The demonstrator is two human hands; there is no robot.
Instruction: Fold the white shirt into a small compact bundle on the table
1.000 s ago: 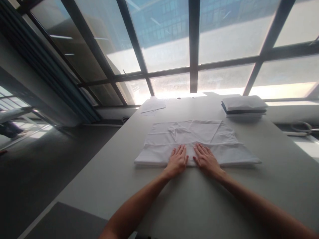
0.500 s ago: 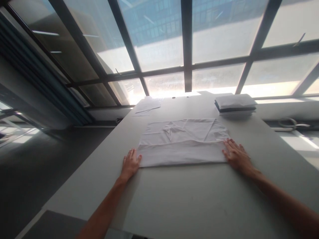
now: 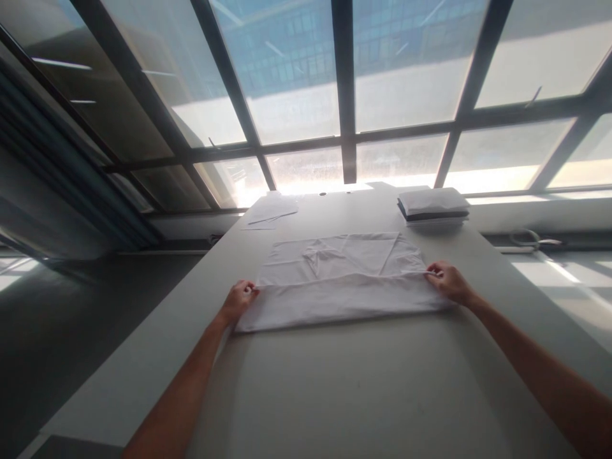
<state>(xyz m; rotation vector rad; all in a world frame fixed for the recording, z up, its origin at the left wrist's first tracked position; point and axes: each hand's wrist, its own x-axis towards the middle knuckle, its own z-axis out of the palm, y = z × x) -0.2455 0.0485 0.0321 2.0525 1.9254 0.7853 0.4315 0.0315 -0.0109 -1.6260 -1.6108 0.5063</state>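
A white garment, likely a shirt (image 3: 344, 296), lies folded on the white table (image 3: 335, 382), its near part turned over into a wide flat band. The far part shows creases and a loose crumpled bit of cloth. My left hand (image 3: 240, 298) pinches the band's upper edge at the left end. At the right end, my right hand (image 3: 448, 282) grips the same edge between thumb and fingers. The band looks slightly raised at both ends, with shadow beneath its corners.
A stack of folded cloths (image 3: 433, 205), white with a dark layer, stands at the table's far right. Sheets of white paper (image 3: 272, 209) lie far left. Beyond the table is a large window (image 3: 296, 76); a curtain (image 3: 62, 159) hangs at left. A looped hose or cable (image 3: 526, 239) is at right.
Both hands were lying flat at the ends of the band; now their fingers are closed on its upper edge. The band's ends have lifted and spread outward. The view has shifted slightly.
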